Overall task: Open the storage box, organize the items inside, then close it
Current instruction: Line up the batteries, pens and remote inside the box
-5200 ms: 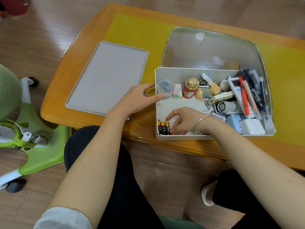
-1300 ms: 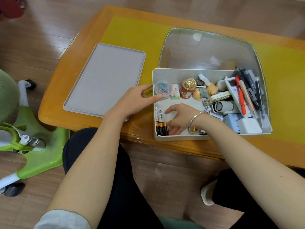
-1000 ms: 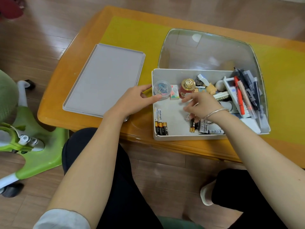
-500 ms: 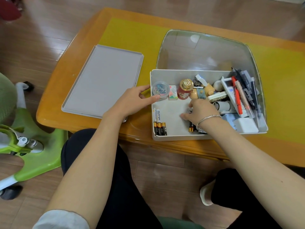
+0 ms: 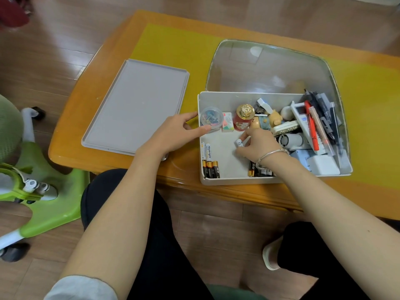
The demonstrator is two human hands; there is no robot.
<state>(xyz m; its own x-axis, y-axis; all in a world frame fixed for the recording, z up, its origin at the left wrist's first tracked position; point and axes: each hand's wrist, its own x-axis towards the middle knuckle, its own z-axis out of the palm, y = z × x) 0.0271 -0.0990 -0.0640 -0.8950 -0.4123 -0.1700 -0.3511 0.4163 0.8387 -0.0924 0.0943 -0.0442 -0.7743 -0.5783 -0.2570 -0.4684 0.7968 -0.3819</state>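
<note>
open white storage box (image 5: 238, 180), lid (image 5: 138, 105) beside

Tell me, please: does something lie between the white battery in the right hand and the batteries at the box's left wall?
Nothing visible does. The right hand pinches a white battery; bare box floor separates it from the batteries at the left wall. The left hand only holds the rim.
</note>
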